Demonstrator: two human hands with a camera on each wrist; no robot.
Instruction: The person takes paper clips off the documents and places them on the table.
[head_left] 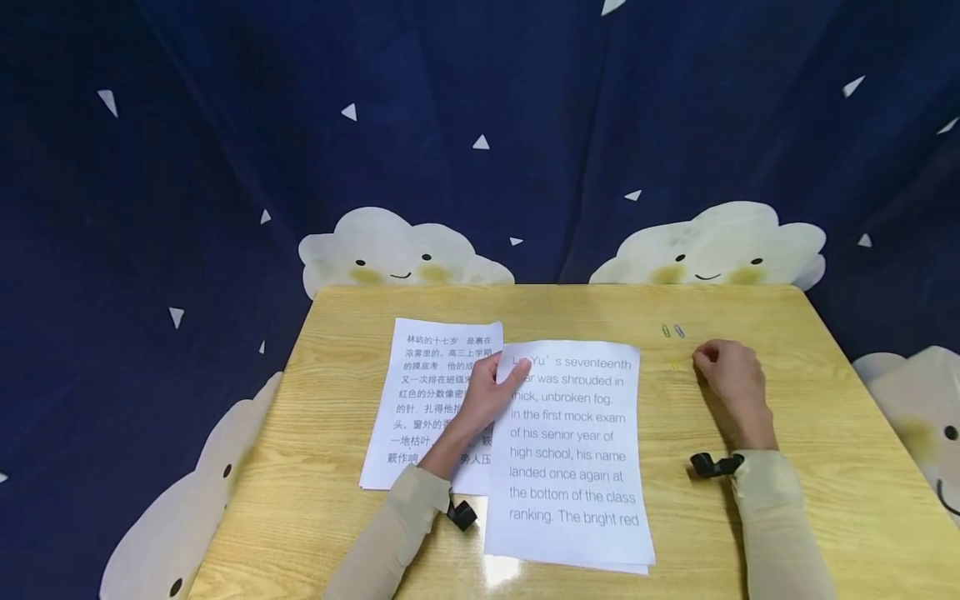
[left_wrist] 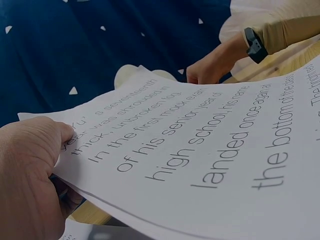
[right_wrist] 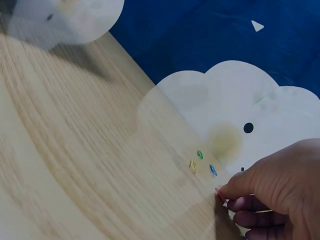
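Note:
My left hand (head_left: 491,392) grips the upper left edge of a few printed sheets with English text (head_left: 573,458), thumb on top and fingers underneath. In the left wrist view, these sheets (left_wrist: 200,135) are lifted at that edge, over other paper. Over the right part of the table, my right hand (head_left: 731,379) has its thumb and fingertips together. The right wrist view shows it pinching a small red paper clip (right_wrist: 220,194). Just left of that hand lie a green paper clip (head_left: 666,331), a blue-purple paper clip (head_left: 679,331) and a yellow paper clip (head_left: 675,364).
Sheets printed with Chinese text (head_left: 427,400) lie on the left of the wooden table (head_left: 315,517), partly covered by my left arm and the English sheets. Behind the table hangs a dark blue curtain (head_left: 555,125) with white clouds and triangles.

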